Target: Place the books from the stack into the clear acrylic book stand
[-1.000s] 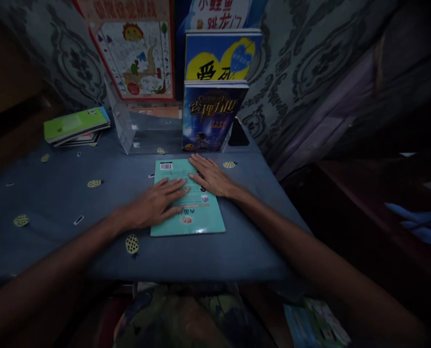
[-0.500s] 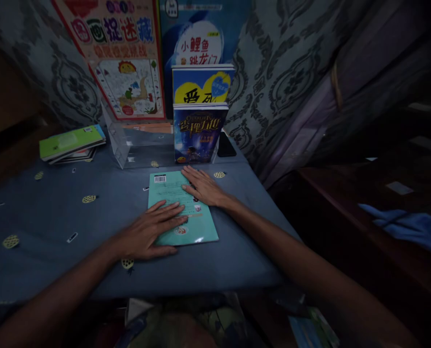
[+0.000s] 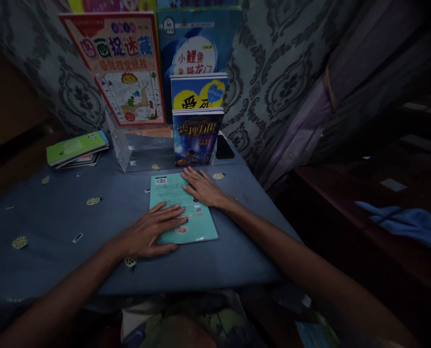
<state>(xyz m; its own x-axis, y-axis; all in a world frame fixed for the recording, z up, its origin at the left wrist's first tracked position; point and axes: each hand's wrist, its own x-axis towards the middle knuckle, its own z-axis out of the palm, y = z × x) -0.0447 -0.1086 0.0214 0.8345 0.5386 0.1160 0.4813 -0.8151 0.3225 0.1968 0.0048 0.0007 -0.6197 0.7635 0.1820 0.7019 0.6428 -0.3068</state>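
Note:
A teal paperback book [image 3: 200, 229] lies flat on the table with a barcode at its top left corner. My left hand [image 3: 155, 228] rests on its lower left part, fingers spread, the thumb at the bottom edge. Across the book's upper right side lies my right hand [image 3: 204, 188], also flat with fingers stretched out. Neither hand grasps anything. Just behind the book, a dark blue book [image 3: 197, 140] stands upright in a clear plastic book stand [image 3: 146, 157], in front of a blue and yellow book [image 3: 199, 92].
A red picture book [image 3: 128, 72] and a tall blue book [image 3: 197, 43] stand at the back. Several thin books are stacked under a green one [image 3: 75, 147] at left. A black phone [image 3: 225, 147] lies right of the stand. Blue cloth [image 3: 404, 224] lies far right, beyond the table [image 3: 55, 217].
The view has tilted slightly, so the standing books appear lower and more of their tops shows. Both hands stay in place on the teal book.

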